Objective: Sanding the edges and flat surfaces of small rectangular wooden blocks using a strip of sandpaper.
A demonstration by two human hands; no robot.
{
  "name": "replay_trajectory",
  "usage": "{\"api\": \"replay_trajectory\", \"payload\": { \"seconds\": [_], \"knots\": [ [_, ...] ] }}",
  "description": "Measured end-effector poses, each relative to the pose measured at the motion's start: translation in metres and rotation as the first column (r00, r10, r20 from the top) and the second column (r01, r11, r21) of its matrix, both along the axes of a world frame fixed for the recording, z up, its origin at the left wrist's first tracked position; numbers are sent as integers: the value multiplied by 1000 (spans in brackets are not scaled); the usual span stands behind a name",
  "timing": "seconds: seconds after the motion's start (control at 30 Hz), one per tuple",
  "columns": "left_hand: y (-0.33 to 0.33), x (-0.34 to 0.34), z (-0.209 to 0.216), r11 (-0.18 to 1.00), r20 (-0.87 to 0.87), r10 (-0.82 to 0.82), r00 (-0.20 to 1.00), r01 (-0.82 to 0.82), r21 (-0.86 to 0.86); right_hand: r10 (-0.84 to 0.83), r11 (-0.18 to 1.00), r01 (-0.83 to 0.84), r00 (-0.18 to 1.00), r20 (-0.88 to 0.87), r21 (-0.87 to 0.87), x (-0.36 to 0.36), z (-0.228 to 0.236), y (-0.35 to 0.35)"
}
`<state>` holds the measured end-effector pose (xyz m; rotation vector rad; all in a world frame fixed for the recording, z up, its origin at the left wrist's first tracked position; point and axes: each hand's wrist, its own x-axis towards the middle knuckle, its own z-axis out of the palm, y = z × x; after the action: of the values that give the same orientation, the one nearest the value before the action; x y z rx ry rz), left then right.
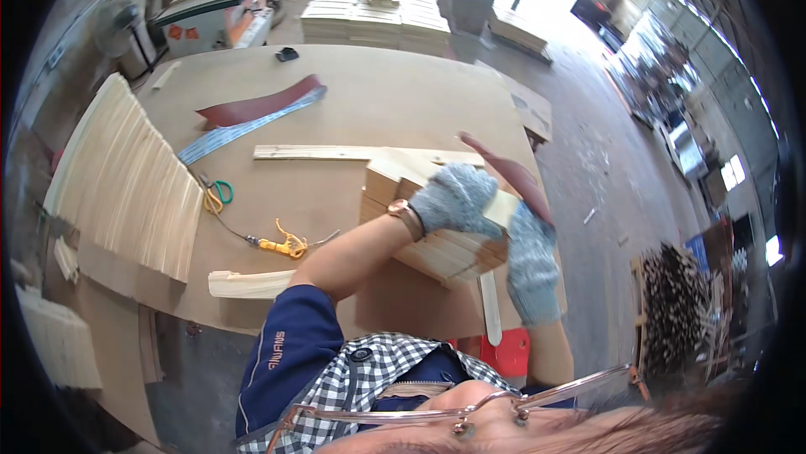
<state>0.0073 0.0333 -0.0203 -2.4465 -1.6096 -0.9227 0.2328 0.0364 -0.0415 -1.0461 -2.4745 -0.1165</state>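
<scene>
In a grey knitted glove, my left hand (pixel 457 198) rests over the far right part of a stack of wooden pieces (pixel 445 254), its fingers closed round a pale wooden piece (pixel 501 208). My right hand (pixel 533 265), gloved alike, is at the right end of that piece. A dark red strip of sandpaper (pixel 508 167) curls up and away from its closed fingers. How the strip meets the wood is hidden by the gloves. Behind the stack lies a long wooden slat (pixel 315 153), and a narrow strip of wood (pixel 489 307) sticks out on the near side.
On the brown-topped table (pixel 403 85) lie another sandpaper strip (pixel 264 104), a yellow air blow gun (pixel 285 242) with its hose, green-and-yellow-handled scissors (pixel 220 194) and a short wooden piece (pixel 248 284). A tall row of wooden slats (pixel 126 185) stands at left. Stacked boards (pixel 374 18) are beyond.
</scene>
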Motion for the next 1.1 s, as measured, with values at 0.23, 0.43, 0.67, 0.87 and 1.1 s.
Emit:
{"api": "replay_trajectory", "payload": {
  "seconds": [0.23, 0.43, 0.67, 0.87, 1.1],
  "knots": [
    [-2, 4, 1, 996, -63, -16, 998, 21, 88, 153, 959, -189, 973, 173, 212, 43, 38, 31],
    [-5, 9, -14, 998, -245, -34, 969, 44, 34, 273, 945, -242, 955, 121, -218, -104, 89, 69],
    [-9, -1, 0, 985, -153, -158, 976, 166, 41, 460, 856, -336, 842, 283, -392, -231, 82, 20],
    [0, 5, -7, 984, -183, -138, 973, 156, 91, 481, 788, -592, 762, 435, 167, -219, 45, -18],
    [6, 1, -31, 950, -63, -110, 992, 124, 287, 531, 821, -560, 821, 211, 112, -154, 85, -11]
  ]
}}
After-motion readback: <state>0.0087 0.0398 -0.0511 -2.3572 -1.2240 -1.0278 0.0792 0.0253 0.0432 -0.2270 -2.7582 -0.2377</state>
